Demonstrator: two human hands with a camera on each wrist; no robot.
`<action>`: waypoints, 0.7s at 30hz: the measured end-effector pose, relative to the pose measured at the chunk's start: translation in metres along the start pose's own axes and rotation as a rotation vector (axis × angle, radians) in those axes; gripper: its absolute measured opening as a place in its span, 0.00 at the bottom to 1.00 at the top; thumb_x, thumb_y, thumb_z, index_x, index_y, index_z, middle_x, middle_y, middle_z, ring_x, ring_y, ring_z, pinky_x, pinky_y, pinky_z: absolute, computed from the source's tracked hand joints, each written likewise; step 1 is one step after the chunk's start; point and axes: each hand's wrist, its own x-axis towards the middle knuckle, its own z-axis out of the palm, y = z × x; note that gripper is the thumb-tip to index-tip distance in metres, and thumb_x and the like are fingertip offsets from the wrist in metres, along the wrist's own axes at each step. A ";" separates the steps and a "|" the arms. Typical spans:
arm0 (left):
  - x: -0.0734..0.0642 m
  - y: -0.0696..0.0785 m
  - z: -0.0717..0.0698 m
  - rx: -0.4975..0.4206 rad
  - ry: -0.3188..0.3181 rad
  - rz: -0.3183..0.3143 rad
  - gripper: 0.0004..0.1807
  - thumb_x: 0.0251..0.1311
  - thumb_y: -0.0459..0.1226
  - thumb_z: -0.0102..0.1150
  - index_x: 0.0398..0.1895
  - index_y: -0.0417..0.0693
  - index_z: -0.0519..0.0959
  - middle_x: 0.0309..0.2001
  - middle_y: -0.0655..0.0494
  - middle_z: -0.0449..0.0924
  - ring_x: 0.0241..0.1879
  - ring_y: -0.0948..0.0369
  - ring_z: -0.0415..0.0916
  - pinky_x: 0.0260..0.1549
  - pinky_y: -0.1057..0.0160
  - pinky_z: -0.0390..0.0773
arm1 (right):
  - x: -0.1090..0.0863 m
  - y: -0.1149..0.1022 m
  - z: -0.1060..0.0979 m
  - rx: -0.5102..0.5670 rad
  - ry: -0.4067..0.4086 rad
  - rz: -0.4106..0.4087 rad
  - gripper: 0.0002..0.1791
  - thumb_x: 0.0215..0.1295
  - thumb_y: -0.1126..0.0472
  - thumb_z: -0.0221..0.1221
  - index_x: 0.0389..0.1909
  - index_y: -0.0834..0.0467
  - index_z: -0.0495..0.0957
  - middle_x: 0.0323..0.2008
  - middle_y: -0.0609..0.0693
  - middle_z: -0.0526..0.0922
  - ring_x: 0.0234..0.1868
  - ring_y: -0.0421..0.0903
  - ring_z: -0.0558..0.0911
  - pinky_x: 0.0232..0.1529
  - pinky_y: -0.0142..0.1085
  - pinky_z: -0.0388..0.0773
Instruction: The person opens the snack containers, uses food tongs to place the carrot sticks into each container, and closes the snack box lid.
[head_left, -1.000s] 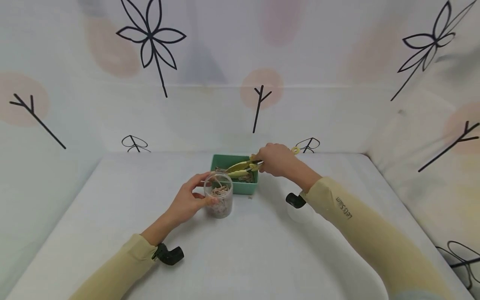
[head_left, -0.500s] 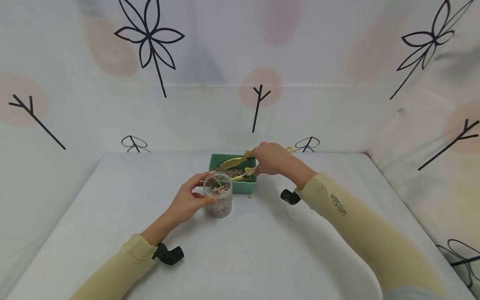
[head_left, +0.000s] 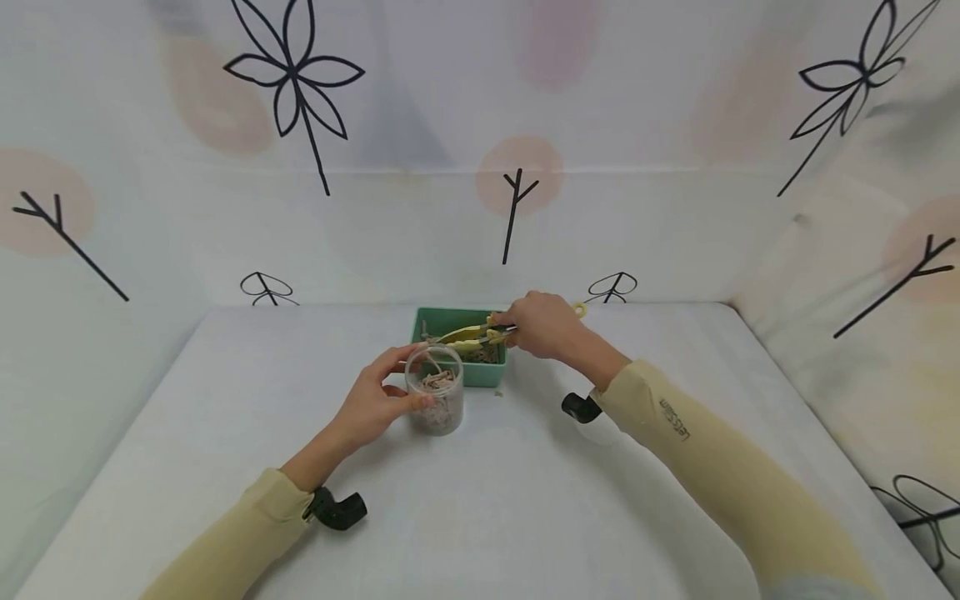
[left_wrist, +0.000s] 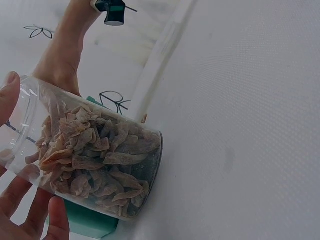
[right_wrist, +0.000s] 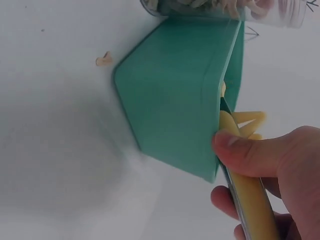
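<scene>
My left hand (head_left: 378,396) grips a clear round jar (head_left: 438,412) by its side, thumb in front and fingers behind. Dried, curled brown strips (left_wrist: 100,155) fill much of the jar, and its mouth is uncovered. Behind and to the right of it stands a green rectangular box (head_left: 480,375) with more of these strips inside. My right hand (head_left: 547,325) holds yellow tongs (head_left: 465,335) over the right end of the box. Their tips reach down into the box toward its left side. In the right wrist view, the thumb presses along the yellow handle.
One small brown scrap (right_wrist: 104,60) lies on the white table (head_left: 480,517) in front of the box. A pale round disc (head_left: 598,431) lies under my right wrist. A patterned cloth backdrop (head_left: 405,225) rises behind the table.
The tongs' arms spread apart over the strips half a second ago and are now closer together. My right hand has shifted slightly left. The left hand keeps its grip on the jar.
</scene>
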 end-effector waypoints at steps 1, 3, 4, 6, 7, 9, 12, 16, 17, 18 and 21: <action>0.000 0.000 -0.001 0.002 0.001 -0.001 0.39 0.56 0.34 0.73 0.71 0.52 0.68 0.63 0.49 0.72 0.59 0.47 0.69 0.43 0.58 0.79 | -0.001 0.001 0.001 0.006 0.010 -0.003 0.26 0.60 0.54 0.70 0.61 0.49 0.80 0.47 0.50 0.87 0.37 0.49 0.82 0.25 0.36 0.75; -0.001 0.000 -0.002 0.002 -0.003 0.000 0.39 0.56 0.34 0.73 0.71 0.53 0.68 0.63 0.49 0.72 0.59 0.48 0.69 0.43 0.57 0.79 | -0.002 0.002 0.002 0.014 0.027 0.000 0.25 0.60 0.53 0.70 0.60 0.48 0.81 0.46 0.50 0.87 0.37 0.49 0.82 0.25 0.36 0.74; -0.001 0.000 -0.002 0.002 -0.005 -0.005 0.39 0.56 0.34 0.73 0.71 0.54 0.68 0.63 0.50 0.72 0.60 0.48 0.69 0.43 0.57 0.79 | -0.003 0.003 0.003 0.014 0.034 -0.002 0.25 0.61 0.53 0.70 0.60 0.47 0.81 0.47 0.50 0.87 0.37 0.49 0.82 0.25 0.35 0.74; -0.001 0.001 -0.003 0.000 -0.009 -0.006 0.39 0.56 0.34 0.73 0.71 0.55 0.68 0.63 0.50 0.72 0.60 0.48 0.69 0.44 0.56 0.79 | -0.004 0.005 0.002 0.033 0.048 0.001 0.25 0.60 0.52 0.70 0.60 0.48 0.81 0.48 0.50 0.86 0.35 0.48 0.81 0.25 0.35 0.73; -0.001 0.002 -0.003 -0.001 -0.010 -0.006 0.39 0.56 0.34 0.73 0.71 0.55 0.68 0.63 0.51 0.72 0.60 0.48 0.69 0.44 0.56 0.79 | -0.006 0.007 0.001 0.054 0.050 0.013 0.26 0.60 0.52 0.70 0.61 0.48 0.80 0.50 0.50 0.86 0.33 0.47 0.80 0.24 0.35 0.72; -0.001 0.002 -0.002 -0.004 -0.011 -0.006 0.39 0.56 0.34 0.73 0.71 0.55 0.68 0.63 0.51 0.72 0.60 0.48 0.69 0.44 0.55 0.79 | -0.010 0.011 -0.003 0.105 0.057 0.044 0.26 0.60 0.52 0.70 0.61 0.48 0.80 0.51 0.51 0.85 0.28 0.45 0.76 0.23 0.35 0.70; -0.001 0.003 -0.002 0.000 -0.008 -0.007 0.39 0.56 0.34 0.73 0.71 0.54 0.68 0.63 0.50 0.72 0.60 0.48 0.69 0.44 0.54 0.79 | -0.015 0.016 -0.011 0.172 0.077 0.080 0.27 0.60 0.52 0.70 0.61 0.49 0.79 0.51 0.52 0.85 0.22 0.44 0.71 0.20 0.34 0.66; 0.000 0.003 -0.002 0.009 -0.006 -0.012 0.39 0.56 0.35 0.73 0.72 0.54 0.68 0.63 0.50 0.72 0.60 0.47 0.69 0.45 0.53 0.78 | -0.023 0.022 -0.022 0.220 0.123 0.086 0.28 0.59 0.52 0.71 0.61 0.52 0.79 0.49 0.54 0.86 0.26 0.42 0.76 0.22 0.33 0.68; 0.000 0.004 -0.001 0.010 -0.006 -0.014 0.39 0.56 0.35 0.73 0.72 0.54 0.68 0.63 0.50 0.72 0.60 0.47 0.69 0.45 0.52 0.78 | -0.025 0.023 -0.025 0.232 0.132 0.087 0.28 0.59 0.53 0.71 0.61 0.53 0.79 0.49 0.54 0.86 0.28 0.42 0.79 0.22 0.33 0.69; 0.000 0.004 -0.001 0.011 -0.006 -0.016 0.39 0.56 0.35 0.73 0.72 0.54 0.68 0.63 0.49 0.72 0.60 0.47 0.69 0.45 0.51 0.77 | -0.028 0.024 -0.028 0.246 0.141 0.090 0.28 0.59 0.53 0.71 0.61 0.53 0.79 0.50 0.54 0.85 0.30 0.43 0.80 0.22 0.33 0.69; 0.000 0.004 -0.001 0.012 -0.004 -0.022 0.39 0.57 0.35 0.72 0.72 0.52 0.67 0.63 0.49 0.72 0.60 0.47 0.69 0.46 0.50 0.77 | -0.036 0.024 -0.037 0.301 0.167 0.086 0.28 0.58 0.55 0.72 0.60 0.55 0.79 0.51 0.55 0.84 0.36 0.43 0.83 0.25 0.34 0.72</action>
